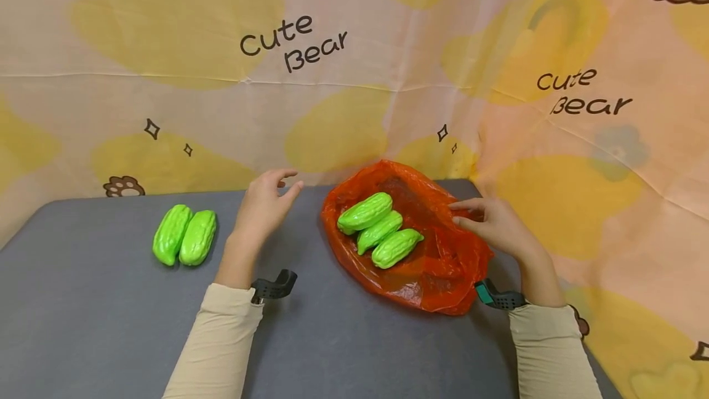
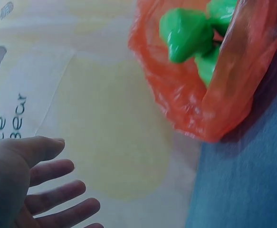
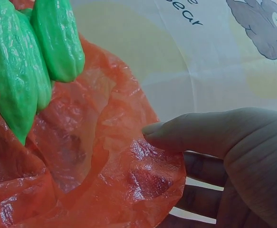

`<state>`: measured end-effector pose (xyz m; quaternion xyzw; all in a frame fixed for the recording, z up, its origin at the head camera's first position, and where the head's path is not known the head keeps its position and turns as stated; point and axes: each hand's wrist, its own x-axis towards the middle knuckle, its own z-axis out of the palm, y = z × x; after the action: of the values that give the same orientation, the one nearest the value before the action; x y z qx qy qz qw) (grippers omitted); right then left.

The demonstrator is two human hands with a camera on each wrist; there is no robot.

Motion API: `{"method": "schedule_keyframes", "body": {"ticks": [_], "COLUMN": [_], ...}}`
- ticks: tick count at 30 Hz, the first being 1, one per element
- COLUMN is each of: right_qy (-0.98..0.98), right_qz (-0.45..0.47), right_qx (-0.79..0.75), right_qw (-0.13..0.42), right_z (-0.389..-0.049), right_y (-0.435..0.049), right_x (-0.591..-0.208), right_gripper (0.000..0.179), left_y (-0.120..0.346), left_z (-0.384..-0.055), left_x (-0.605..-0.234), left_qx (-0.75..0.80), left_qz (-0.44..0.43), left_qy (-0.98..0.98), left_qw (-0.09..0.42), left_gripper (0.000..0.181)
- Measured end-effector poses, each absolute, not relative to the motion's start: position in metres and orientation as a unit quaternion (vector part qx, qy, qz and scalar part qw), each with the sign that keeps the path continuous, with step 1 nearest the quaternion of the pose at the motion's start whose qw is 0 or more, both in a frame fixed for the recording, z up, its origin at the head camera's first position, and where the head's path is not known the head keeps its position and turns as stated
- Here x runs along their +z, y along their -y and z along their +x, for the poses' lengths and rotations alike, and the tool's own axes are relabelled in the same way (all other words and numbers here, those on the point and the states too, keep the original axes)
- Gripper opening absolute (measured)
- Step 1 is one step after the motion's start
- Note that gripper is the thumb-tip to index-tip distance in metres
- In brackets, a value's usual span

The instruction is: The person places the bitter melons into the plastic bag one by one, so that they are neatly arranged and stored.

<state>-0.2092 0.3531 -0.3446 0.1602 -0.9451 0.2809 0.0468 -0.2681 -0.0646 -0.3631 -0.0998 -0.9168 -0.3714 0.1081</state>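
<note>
A red plastic bag (image 1: 443, 276) lies spread with its mouth open on the grey table. Three glossy green bitter melons (image 1: 379, 231) sit side by side in it. My right hand (image 1: 495, 226) holds the bag's right rim; in the right wrist view the thumb (image 3: 176, 134) lies on the near side of the film, with fingers behind it. To the left of the bag, my left hand (image 1: 264, 205) hovers over the table, fingers loosely bent and nothing in them. Two more bitter melons (image 1: 197, 237) lie together on the table, left of that hand.
A pink and yellow patterned cloth (image 1: 354, 36) hangs as a wall behind the table and along its right side. The grey tabletop (image 1: 343, 350) extends in front of the bag and to the left. Dark bands (image 1: 274, 285) are worn on both wrists.
</note>
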Motion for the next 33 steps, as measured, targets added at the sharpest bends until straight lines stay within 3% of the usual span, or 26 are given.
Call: {"method": "schedule_keyframes", "body": {"ticks": [15,26,33], "right_qy": [0.942,0.941,0.944], "right_qz": [0.166,0.168,0.163], "right_qx": [0.289,0.289,0.285], "right_qw": [0.050,0.044,0.045], "right_z": [-0.212,-0.215,-0.214], "right_y": [-0.358,-0.357,-0.358], "right_x": [-0.352,-0.352,-0.351], "right_gripper": [0.029,0.028,0.029], "left_y": [0.115,0.145,0.159], "left_z": [-0.265,-0.264,-0.265], "left_x": [-0.361,-0.368,-0.368], "left_qx": [-0.359,-0.346,-0.323], "left_qz": [-0.053,-0.022,-0.023], "left_qy": [0.923,0.933,0.945], "left_qw": [0.128,0.094,0.046], "left_gripper": [0.046,0.055,0.059]}}
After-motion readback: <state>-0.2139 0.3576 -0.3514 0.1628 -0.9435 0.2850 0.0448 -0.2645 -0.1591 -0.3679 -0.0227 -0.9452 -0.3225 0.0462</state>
